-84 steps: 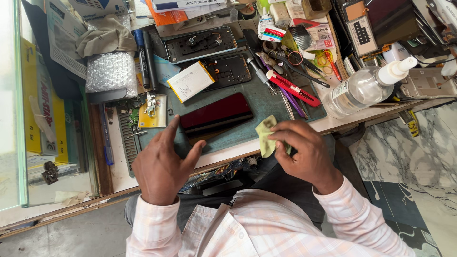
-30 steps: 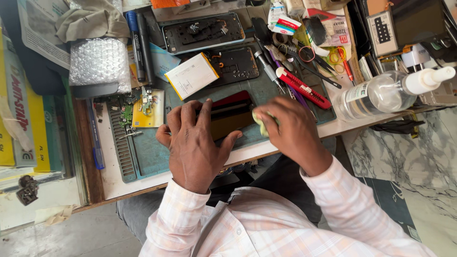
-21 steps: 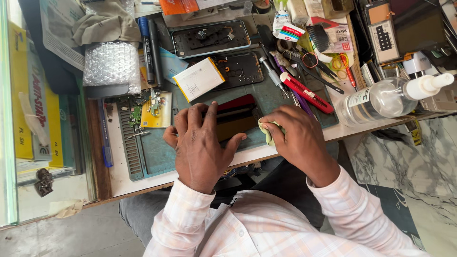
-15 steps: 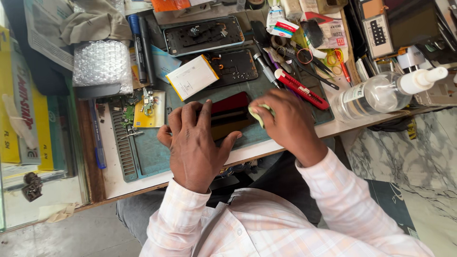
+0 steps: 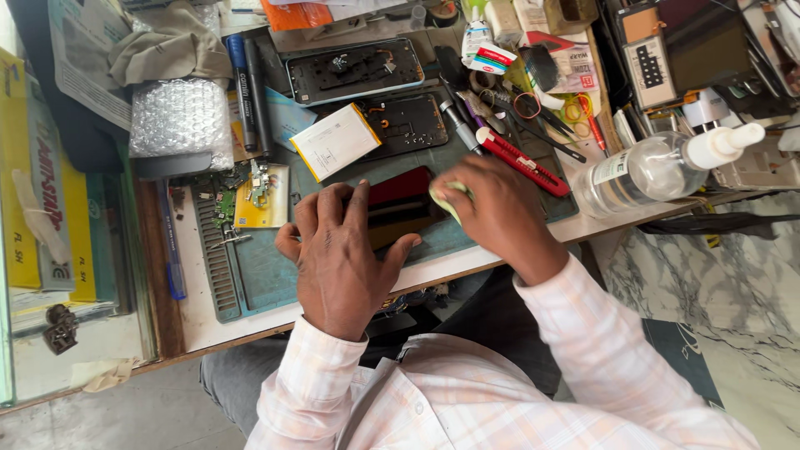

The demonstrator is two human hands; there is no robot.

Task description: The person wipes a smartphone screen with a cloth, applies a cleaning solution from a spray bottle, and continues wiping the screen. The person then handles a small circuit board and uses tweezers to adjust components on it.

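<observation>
L hand (image 5: 337,254) lay flat, fingers spread, pinning dark red phone (image 5: 398,208) on green mat (image 5: 267,275) at desk (image 5: 196,308) front edge. R hand (image 5: 500,212) was closed round small yellow-green cloth (image 5: 446,196), pressed on phone's R end. Wiping looked underway, not finished: cloth on surface, phone not lifted. Couldn't tell how clean surface was; hands covered most of it. Spray bottle (image 5: 658,167) lay on its side at R, apart from hands. Opened phone frames (image 5: 354,71), battery (image 5: 335,142), red cutter (image 5: 521,161) lay behind, untouched.

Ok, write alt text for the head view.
A person's left hand presses down a dark red phone on a green work mat while the right hand rubs it with a pale cloth; tools clutter the bench.
</observation>
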